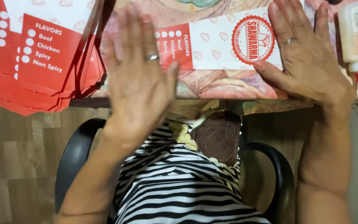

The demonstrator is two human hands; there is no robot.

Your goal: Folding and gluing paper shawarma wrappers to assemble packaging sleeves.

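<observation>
A long white and red paper sleeve (216, 45) with a round red emblem lies flat on the patterned table cover (224, 85). My left hand (139, 79) presses flat on its left end, fingers spread, a ring on one finger; the hand is blurred. My right hand (305, 58) lies flat on the right end, thumb along the near edge, also wearing a ring. Neither hand grips anything.
A fanned stack of red and white paper sleeves (38, 54) lies at the left of the table. A white glue bottle with a red tip (357, 37) lies at the right. Below are my striped lap (179, 186) and a black chair (73, 157).
</observation>
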